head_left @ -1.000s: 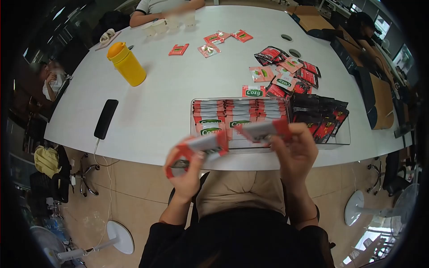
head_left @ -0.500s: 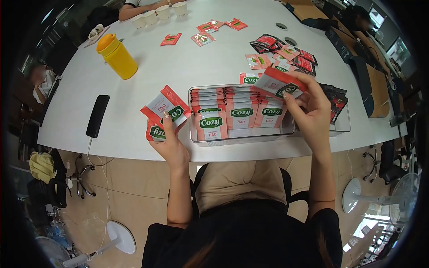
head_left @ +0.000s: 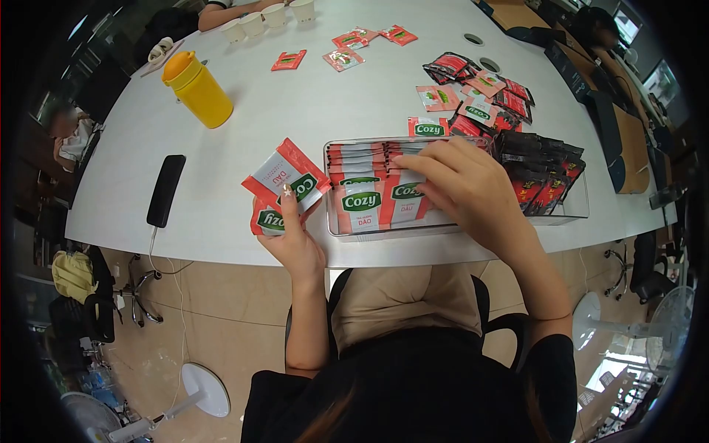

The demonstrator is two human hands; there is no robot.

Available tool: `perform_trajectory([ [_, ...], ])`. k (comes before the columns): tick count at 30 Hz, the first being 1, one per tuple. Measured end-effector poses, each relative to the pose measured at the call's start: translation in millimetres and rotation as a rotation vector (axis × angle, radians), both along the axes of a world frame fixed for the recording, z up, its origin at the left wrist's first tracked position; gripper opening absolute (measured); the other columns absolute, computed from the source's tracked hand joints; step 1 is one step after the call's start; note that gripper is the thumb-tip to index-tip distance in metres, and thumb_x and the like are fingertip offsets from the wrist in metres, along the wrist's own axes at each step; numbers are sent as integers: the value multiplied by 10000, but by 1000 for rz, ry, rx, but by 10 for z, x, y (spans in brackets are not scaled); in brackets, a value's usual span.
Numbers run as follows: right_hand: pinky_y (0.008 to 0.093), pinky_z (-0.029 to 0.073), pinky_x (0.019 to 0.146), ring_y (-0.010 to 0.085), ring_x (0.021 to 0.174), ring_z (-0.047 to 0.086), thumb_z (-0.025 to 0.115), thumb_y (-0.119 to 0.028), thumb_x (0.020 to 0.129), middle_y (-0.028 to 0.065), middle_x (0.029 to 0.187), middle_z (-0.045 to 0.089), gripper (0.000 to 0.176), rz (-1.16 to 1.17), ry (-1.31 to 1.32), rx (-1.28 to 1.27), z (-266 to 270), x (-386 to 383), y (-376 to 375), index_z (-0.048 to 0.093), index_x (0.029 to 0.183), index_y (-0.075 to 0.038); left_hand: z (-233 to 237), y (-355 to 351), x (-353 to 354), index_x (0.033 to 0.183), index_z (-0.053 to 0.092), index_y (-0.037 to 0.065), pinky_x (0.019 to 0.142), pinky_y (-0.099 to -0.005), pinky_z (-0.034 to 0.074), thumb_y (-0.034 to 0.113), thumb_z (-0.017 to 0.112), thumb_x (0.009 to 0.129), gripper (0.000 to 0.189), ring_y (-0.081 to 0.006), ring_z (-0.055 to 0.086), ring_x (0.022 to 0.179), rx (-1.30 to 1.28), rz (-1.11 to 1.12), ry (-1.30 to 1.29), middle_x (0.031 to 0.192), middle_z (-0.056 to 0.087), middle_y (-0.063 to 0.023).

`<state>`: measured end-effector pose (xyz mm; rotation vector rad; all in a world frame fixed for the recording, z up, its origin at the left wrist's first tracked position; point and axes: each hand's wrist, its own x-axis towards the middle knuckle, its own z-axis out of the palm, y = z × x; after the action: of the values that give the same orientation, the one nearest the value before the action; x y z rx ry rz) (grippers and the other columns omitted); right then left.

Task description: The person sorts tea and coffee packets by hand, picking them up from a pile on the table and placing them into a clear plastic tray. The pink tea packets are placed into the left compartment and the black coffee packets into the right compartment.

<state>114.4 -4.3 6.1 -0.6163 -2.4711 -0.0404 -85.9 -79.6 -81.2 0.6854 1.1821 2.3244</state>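
Your left hand (head_left: pixel 295 236) is closed on a pair of red-and-white sachets (head_left: pixel 286 181). The thumb presses across their lower edge, and they are raised just above the near edge of the bench (head_left: pixel 310 118). The front sachet is tilted, with its green "Cozy" label turned sideways. The second shows behind and below it.

Your right hand (head_left: pixel 461 188) lies palm down over the clear tray (head_left: pixel 458 230). Its fingers are stretched leftward and rest on the tops of the filed sachets (head_left: pixel 362 201). You cannot tell whether any sachet is pinched beneath them.

The filed sachets stand upright in close rows in the tray's left compartment, labels facing you. The dark sachets (head_left: pixel 543 177) stand packed in the right compartment, just beside your right wrist. The tray sits at the near edge of the bench, directly before you.

Beyond the tray, loose sachets (head_left: pixel 473 92) lie scattered toward the far right, and a few more lie near the far edge. A black phone (head_left: pixel 165 190) lies to the left of your left hand, with a cable hanging from it over the edge. A yellow bottle (head_left: pixel 196 88) stands upright farther back on the left. White cups (head_left: pixel 266 16) are lined up at the far edge, beside another person's arm (head_left: pixel 221 9).
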Motion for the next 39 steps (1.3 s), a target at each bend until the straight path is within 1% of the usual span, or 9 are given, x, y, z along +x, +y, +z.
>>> perform_trajectory([
  [5,332,473,642,244,748,588,659,-144,773,67,812,607,183,130,84,-199,81,27,-50,649,930,-49,-24,14,-6,1070,549,12,679,-311,575,152,573,900,221,-127,629,844,-28,17,28,960,623,-68],
  [8,325,484,715,255,805,616,670,-215,801,89,889,647,234,136,-189,-604,33,32,-165,664,980,-65,-34,3,-5,1083,540,-7,701,-298,560,104,570,897,218,-119,615,843,-30,12,12,974,610,-73],
  [12,364,492,747,287,884,624,533,-405,888,117,961,656,396,105,-297,-593,-84,-5,-207,654,1036,-58,-34,-2,-10,1112,529,-16,706,-290,555,73,569,893,239,-112,607,842,-16,5,-2,988,604,-76],
  [21,368,487,764,298,895,620,557,-420,867,131,975,653,449,5,-314,-534,-68,40,-212,631,1065,-24,-56,-2,-19,1145,515,-19,672,-309,578,72,579,883,285,-132,616,849,-22,2,3,1003,598,-81],
  [27,339,501,711,256,845,634,650,-336,817,124,972,655,387,22,-256,-511,5,47,-225,634,1058,-34,14,-12,11,1108,521,-31,664,-310,585,45,587,864,264,-145,623,822,1,42,7,982,602,-94],
  [30,292,491,638,189,779,633,716,-217,771,94,953,658,330,93,-30,-451,34,41,-238,636,1040,-42,167,-128,9,1064,525,-42,643,-311,589,24,588,852,231,-146,623,805,-33,82,109,941,608,-98],
  [33,295,478,592,227,677,604,725,-172,757,67,837,632,247,133,364,-480,166,-133,-298,626,937,-35,282,-288,35,1035,526,-52,637,-313,591,13,593,841,216,-147,625,811,-42,40,247,898,611,-101],
  [37,272,465,573,175,654,597,732,-114,743,56,820,607,234,145,432,-512,156,-233,-356,599,917,-34,548,-406,292,1052,501,-63,680,-313,594,-15,594,822,253,-162,615,860,-9,-152,452,960,588,-124],
  [39,269,460,564,146,653,598,734,-104,739,51,801,598,233,220,467,-583,96,-213,-321,585,902,-32,573,-477,344,1158,397,-45,683,-318,597,-4,554,822,373,-210,612,917,-43,-359,249,1047,561,-165],
])
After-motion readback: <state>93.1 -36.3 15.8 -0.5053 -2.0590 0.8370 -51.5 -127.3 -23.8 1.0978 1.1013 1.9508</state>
